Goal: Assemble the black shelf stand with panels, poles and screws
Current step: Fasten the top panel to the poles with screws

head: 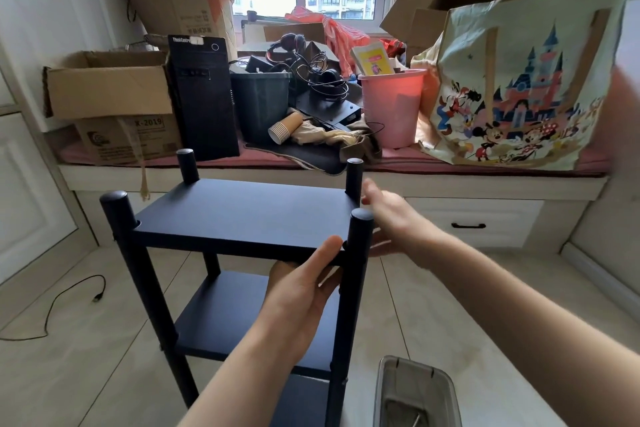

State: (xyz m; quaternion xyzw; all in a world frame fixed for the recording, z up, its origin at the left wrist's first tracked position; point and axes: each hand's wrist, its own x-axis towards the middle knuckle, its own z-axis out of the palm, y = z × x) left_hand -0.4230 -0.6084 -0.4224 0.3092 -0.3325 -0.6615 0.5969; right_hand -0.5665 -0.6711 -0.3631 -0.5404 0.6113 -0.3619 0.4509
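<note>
black shelf stand (239, 215) upright, poles vertical; left hand (304, 288) gripping top panel's front edge, right hand (388, 218) loose-fingered beside it

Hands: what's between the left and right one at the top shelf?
In the head view, the near right pole of the shelf stand stands between them: left hand at the top panel's front edge, right hand open just past the pole.

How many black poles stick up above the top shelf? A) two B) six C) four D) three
C: one pole rises at each corner of the top shelf, which makes four; the left hand holds the front edge beside the near right one.
</note>
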